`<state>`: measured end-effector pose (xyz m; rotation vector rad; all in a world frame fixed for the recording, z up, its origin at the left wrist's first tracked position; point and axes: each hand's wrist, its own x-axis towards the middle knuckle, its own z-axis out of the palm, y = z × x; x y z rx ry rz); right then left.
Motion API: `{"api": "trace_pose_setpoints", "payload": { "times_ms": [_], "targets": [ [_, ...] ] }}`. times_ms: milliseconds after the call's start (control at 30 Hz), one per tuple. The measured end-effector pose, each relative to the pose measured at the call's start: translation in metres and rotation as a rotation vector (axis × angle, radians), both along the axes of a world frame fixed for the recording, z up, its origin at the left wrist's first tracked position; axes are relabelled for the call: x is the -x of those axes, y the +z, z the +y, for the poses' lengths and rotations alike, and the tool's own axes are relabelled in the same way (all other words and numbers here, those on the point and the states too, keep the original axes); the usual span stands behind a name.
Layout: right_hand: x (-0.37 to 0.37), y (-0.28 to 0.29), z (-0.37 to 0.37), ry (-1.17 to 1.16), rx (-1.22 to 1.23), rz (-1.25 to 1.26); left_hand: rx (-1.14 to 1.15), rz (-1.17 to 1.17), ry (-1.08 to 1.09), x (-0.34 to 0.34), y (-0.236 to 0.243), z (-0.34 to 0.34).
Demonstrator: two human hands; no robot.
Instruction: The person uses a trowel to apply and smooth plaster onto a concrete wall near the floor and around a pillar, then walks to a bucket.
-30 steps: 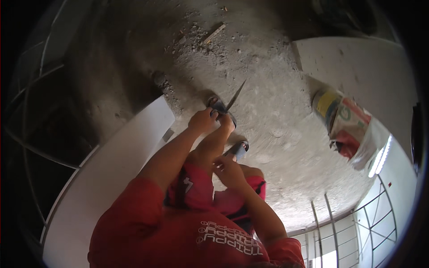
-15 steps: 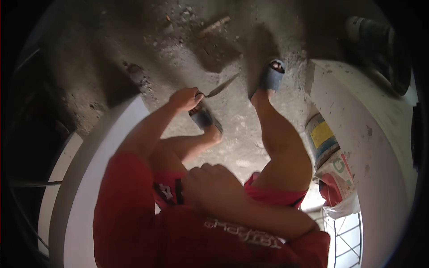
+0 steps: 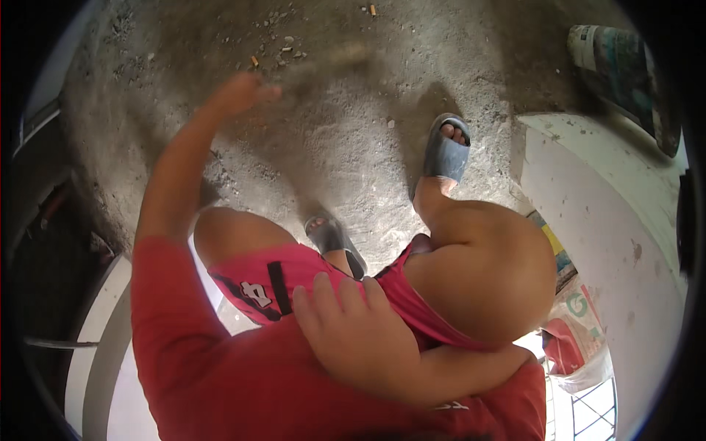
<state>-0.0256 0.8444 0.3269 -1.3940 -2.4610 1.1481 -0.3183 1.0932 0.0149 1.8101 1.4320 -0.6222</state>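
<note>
My left hand (image 3: 246, 93) is stretched out over the dusty floor at the upper left, smeared by motion but closed. A blurred pale streak, which looks like the trowel (image 3: 348, 54) seen in its grip earlier, runs out to the right of it; its outline is too smeared to read fully. My right hand (image 3: 360, 334) lies flat across my lap against the red shirt and shorts, fingers apart and holding nothing. My grey slippers (image 3: 447, 158) rest on the floor between the hands and the wall.
Rubble bits (image 3: 288, 50) and a cigarette butt (image 3: 254, 61) lie on the floor (image 3: 346, 147). A stained bucket (image 3: 614, 70) lies at the upper right beyond a low white wall (image 3: 581, 169). A plastic sack (image 3: 577, 331) and a partly hidden yellow-banded container (image 3: 553, 242) are beside my right knee.
My left hand has swung forward and left, away from my left foot, blurring the trowel. My view has shifted and my knees look higher. The right hand stays on my lap, fingers more spread.
</note>
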Motion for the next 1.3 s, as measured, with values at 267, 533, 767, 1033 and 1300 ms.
{"api": "trace_pose_setpoints", "payload": {
  "times_ms": [267,533,767,1033,1300],
  "targets": [
    [0.009,0.018,-0.008,0.039,-0.015,0.1,0.061,0.005,0.205,-0.046,0.046,-0.054],
    [0.0,0.017,-0.024,-0.049,-0.058,0.051,0.38,0.222,-0.347,-0.128,0.057,-0.127],
    [-0.003,0.017,-0.04,-0.118,0.001,0.055,0.102,0.035,0.257,-0.063,0.024,-0.001],
    [0.002,0.013,-0.037,-0.025,-0.063,0.033,0.136,-0.254,0.093,-0.217,-0.022,-0.13],
    [-0.011,0.006,-0.044,-0.084,-0.114,0.014,0.287,-0.302,0.268,-0.143,-0.035,-0.021]
  ]
}}
